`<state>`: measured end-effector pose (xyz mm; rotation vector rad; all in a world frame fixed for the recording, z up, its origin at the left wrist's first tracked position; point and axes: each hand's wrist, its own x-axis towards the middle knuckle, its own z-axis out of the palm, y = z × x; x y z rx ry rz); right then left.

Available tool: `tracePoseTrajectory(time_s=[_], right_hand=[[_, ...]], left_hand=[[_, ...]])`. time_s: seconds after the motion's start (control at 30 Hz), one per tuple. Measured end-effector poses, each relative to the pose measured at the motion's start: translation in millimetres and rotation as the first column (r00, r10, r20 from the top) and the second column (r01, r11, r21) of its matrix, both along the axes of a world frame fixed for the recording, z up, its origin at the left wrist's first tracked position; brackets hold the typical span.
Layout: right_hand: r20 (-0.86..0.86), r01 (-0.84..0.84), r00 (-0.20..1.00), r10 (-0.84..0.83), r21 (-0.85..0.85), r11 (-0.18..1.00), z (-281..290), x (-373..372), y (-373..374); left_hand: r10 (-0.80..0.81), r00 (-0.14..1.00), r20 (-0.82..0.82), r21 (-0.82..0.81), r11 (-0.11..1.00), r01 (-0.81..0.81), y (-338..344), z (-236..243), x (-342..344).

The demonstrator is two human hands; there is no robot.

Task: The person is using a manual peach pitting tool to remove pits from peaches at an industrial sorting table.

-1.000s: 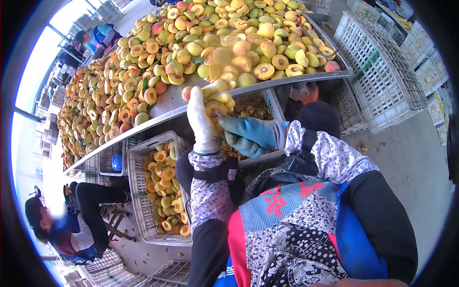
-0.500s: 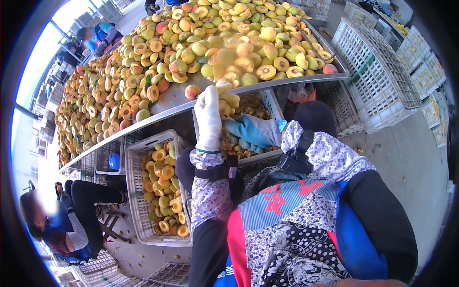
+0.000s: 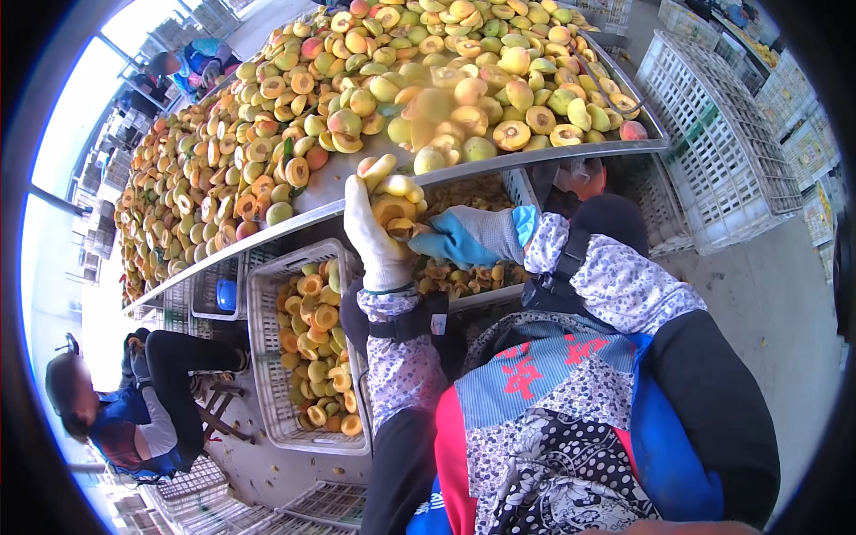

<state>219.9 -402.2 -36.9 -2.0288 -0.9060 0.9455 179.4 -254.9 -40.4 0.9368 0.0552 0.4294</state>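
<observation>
My left hand (image 3: 376,239), in a white glove, is raised at the front edge of a long metal table (image 3: 321,192) and grips a yellow-orange peach (image 3: 393,209). My right hand (image 3: 471,236), in a blue glove, comes in from the right. Its curled fingertips touch the same peach, and whether they hold anything is hidden. The table is heaped with whole and halved peaches (image 3: 374,80).
A white crate (image 3: 264,357) of peach halves stands on the floor below my left hand, and another crate (image 3: 468,276) is under the table behind my hands. Empty white crates (image 3: 722,134) are stacked at right. One person (image 3: 134,406) sits at lower left, another (image 3: 192,58) far upper left.
Both hands stay together at the table edge with the peach between them. My left hand has sunk slightly.
</observation>
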Motion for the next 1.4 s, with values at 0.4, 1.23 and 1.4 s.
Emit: tracePoseTrajectory(time_s=[0.4, 1.23, 1.4], right_hand=[[0.472, 0.243, 0.835, -0.283, 0.145, 0.959, -43.2, 21.7, -21.4], [0.187, 0.287, 0.833, -0.52, 0.657, 0.697, -29.8, 22.9, 22.1], [0.217, 0.263, 0.863, -0.457, 0.58, 0.771, -29.1, 22.2, 22.7]], left_hand=[[0.826, 0.538, -0.167, 0.838, 0.406, -0.364, 152.5, -6.0, -61.3], [0.086, 0.981, 0.173, 0.724, 0.664, -0.186, 17.3, 0.4, 42.2], [0.051, 0.998, 0.048, 0.07, 0.996, -0.054, 0.4, 3.0, 36.0]])
